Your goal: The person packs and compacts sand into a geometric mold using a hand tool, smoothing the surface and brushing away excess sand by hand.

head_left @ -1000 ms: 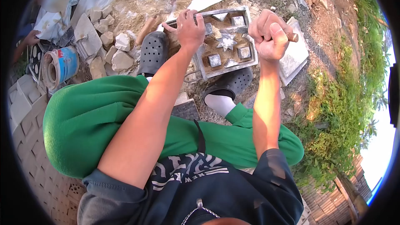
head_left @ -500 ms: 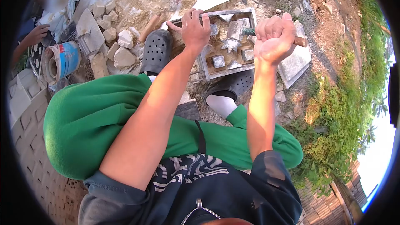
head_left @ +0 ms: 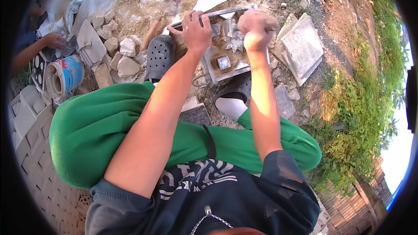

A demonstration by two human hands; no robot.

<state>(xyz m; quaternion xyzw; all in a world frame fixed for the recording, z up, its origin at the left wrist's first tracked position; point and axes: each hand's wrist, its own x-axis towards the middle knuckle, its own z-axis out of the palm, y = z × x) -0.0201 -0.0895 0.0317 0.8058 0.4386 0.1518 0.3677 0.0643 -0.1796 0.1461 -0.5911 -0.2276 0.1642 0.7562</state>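
Nearest, at six o'clock from the tray (head_left: 230, 75), green trousers (head_left: 100, 126) cross the lower view, with one dark clog (head_left: 161, 54) at nine o'clock beside it and another clog (head_left: 235, 90) just below its near rim. The tray sits between twelve and one o'clock. Inside it, a star-shaped piece (head_left: 235, 44) lies in the middle, with pale blocks (head_left: 223, 63) spaced around it. The left hand (head_left: 197, 33), fingers spread, is at the tray's far-left edge, seeming to steady it. The right hand (head_left: 256, 29), blurred over the tray's right part at one o'clock, is closed in a fist around what looks like a brown tool (head_left: 271, 27). Judging by this layout, setting the pieces in place is done, while the work around them looks unfinished; how much remains cannot be told, since the fist hides part of the tray. Beyond lie flat slabs (head_left: 302, 48) at two o'clock, broken stones (head_left: 128, 65) and a blue bucket (head_left: 73, 74) at ten, and pale sand (head_left: 150, 0) at eleven.
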